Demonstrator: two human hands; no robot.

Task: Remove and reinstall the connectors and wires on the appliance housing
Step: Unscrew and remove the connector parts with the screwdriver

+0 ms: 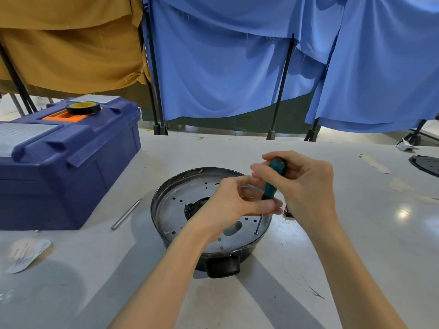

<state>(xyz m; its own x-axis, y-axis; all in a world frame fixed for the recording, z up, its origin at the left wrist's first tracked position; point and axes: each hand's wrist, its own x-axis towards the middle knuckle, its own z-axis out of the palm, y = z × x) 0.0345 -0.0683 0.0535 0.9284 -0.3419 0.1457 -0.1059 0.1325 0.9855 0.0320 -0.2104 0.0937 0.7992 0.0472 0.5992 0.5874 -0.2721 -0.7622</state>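
Blue drapes [213, 67] behind, pale worktop [332, 233] carrying the upturned appliance housing [247, 254] before me: my right hand [306, 186] clenched round the screwdriver [273, 179] handle, my left hand [228, 205] pinching its shaft, tip on a rim screw [256, 232]; judged step, freeing the base plate [171, 210]; next needs square, steady turning.

Our right hand [306, 186] grips the teal screwdriver [273, 179] nearly upright, its tip on a screw [256, 232] near the housing [173, 210] rim. Our left hand [228, 205] pinches its shaft. The housing sits mid-desk [356, 245]; a blue toolbox [71, 167], tape roll [83, 108] atop, stands at the left edge.
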